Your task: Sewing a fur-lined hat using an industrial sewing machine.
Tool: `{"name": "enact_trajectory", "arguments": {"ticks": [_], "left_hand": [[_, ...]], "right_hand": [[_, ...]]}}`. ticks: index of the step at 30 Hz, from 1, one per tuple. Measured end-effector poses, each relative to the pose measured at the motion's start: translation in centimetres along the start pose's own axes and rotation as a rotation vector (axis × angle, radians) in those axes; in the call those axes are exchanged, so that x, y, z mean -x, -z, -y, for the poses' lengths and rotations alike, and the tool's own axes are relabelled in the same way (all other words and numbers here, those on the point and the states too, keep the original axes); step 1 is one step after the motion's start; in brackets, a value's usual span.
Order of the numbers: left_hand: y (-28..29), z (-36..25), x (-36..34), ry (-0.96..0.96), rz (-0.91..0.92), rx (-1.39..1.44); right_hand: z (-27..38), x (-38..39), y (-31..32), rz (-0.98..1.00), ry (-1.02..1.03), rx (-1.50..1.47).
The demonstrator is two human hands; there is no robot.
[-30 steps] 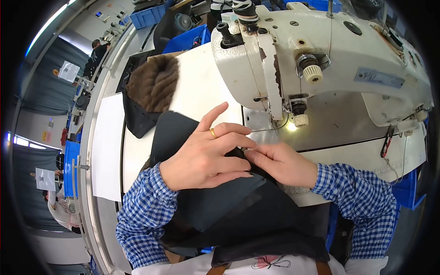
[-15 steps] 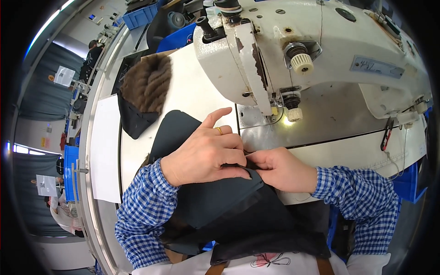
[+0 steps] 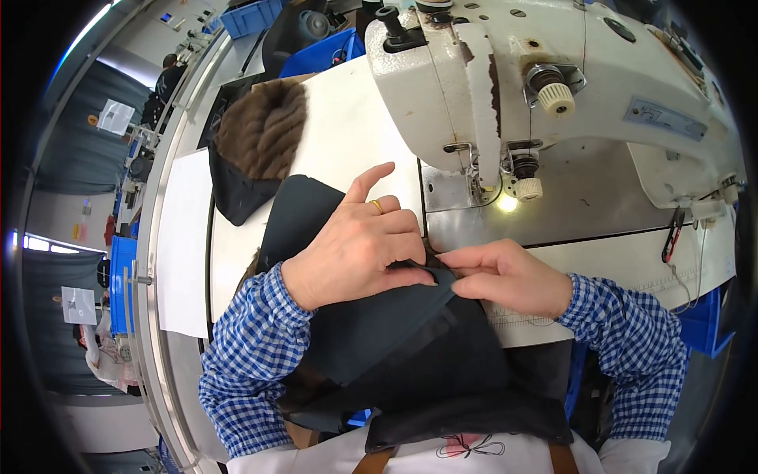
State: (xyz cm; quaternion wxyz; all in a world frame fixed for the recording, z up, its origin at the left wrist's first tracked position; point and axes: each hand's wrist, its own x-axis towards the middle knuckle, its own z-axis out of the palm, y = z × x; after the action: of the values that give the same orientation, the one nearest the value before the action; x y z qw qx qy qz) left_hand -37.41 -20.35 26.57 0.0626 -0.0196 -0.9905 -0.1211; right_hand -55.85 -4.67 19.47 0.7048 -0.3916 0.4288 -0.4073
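At a sewing machine (image 3: pixel 596 103), left hand (image 3: pixel 355 246) pinches dark cloth (image 3: pixel 367 332); right hand (image 3: pixel 517 276), fingers slightly parted, touches it, grip unclear.

Blue crate (image 3: pixel 251 19), white sheet (image 3: pixel 181 245), gray curtains (image 3: pixel 75 142)

I can't read a word from here. Marks on the sewing machine's (image 3: pixel 596 103) pale plate (image 3: pixel 666 118) and the hanging white sheet (image 3: pixel 116 116) blur.
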Motion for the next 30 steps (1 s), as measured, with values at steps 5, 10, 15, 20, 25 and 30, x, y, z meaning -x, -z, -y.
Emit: {"name": "enact_trajectory", "arguments": {"ticks": [5, 10, 15, 20, 25, 30], "left_hand": [[0.0, 0.2, 0.1, 0.027, -0.007, 0.004], [0.8, 0.5, 0.1, 0.077, 0.034, 0.111], [1.4, 0.6, 0.1, 0.089, 0.069, 0.182], [1.2, 0.6, -0.2, 0.068, 0.080, 0.170], [1.1, 0.8, -0.3, 0.057, 0.113, 0.234], [1.1, 0.6, -0.2, 0.088, 0.105, 0.186]], "right_hand": [[-1.1, -0.4, -0.5, -0.035, 0.099, 0.047], [-2.1, -0.5, -0.9, -0.057, 0.195, -0.055], [-2.0, -0.5, -0.8, -0.049, 0.194, -0.024], [-1.9, -0.4, -0.7, -0.058, 0.190, 0.074], [-1.4, -0.2, -0.8, -0.069, 0.152, 0.117], [-1.8, -0.3, -1.0, -0.098, 0.168, 0.188]]}}
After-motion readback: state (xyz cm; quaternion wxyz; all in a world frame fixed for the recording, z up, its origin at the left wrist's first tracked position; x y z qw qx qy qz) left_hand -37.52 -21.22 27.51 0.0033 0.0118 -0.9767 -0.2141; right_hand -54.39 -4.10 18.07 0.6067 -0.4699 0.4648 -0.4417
